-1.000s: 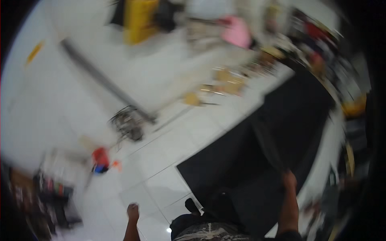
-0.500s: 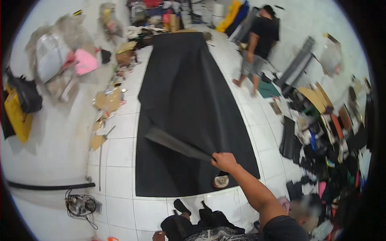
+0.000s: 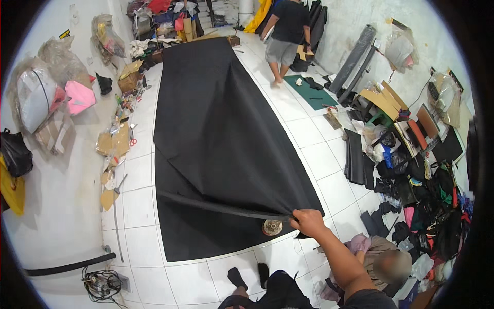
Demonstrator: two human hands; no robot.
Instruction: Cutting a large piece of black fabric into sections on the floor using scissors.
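A long black sheet (image 3: 206,103), apparently fabric or leather-like material, is spread over the white tiled floor. My right hand (image 3: 307,223) is closed on the edge of its upper layer near the right front corner, and the lifted edge is drawn into a taut fold running left across the sheet. Under that fold, a lower black layer (image 3: 200,234) lies flat. Just left of my fist, a round weight-like object (image 3: 272,227) with a pale, worn top rests on the lower layer. My left hand is out of view.
Ahead, a person (image 3: 288,31) in grey shorts stands near a green mat (image 3: 309,92). Another person (image 3: 383,262) sits close at my right. Scraps and bags (image 3: 406,175) pile along the right wall; cardboard pieces (image 3: 121,139) line the left. A coiled cable (image 3: 103,283) lies lower left.
My right hand has pulled the sheet's edge to the right, stretching the fold straighter. My left hand has left view. The person ahead has moved farther off. The whole view has shifted.
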